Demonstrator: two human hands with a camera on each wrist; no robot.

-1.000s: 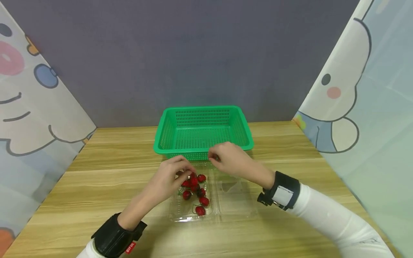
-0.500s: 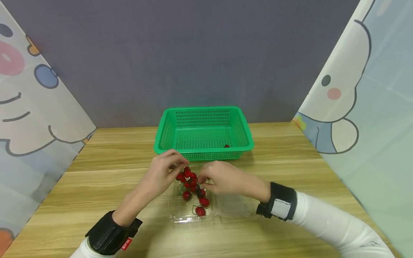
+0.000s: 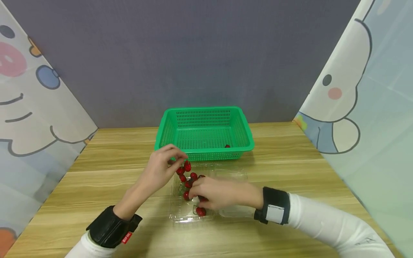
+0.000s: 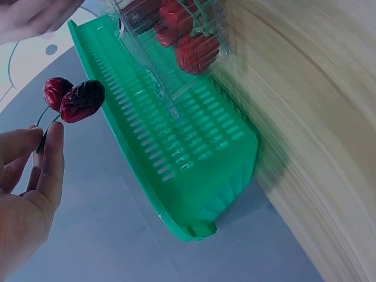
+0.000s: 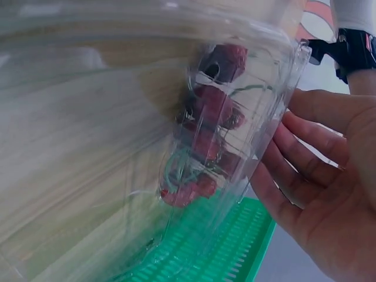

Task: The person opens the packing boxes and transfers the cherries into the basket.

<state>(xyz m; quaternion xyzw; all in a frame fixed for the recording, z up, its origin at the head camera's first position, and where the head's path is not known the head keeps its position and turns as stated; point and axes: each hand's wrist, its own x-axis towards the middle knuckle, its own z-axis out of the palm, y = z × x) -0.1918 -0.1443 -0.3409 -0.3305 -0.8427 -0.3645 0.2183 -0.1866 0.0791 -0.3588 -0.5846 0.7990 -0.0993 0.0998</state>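
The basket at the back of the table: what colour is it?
Bright green basket, best in the head view.

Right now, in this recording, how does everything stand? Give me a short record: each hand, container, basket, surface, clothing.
left hand: left hand pinches a stemmed pair of cherries
right hand: right hand is over the container; whether it grips anything is unclear
container: clear plastic container, several loose cherries inside, lid open to the right
basket: green basket beyond the container; one basket cherry visible, near front right
surface: wood-grain table
clothing: white sleeves, black wrist straps
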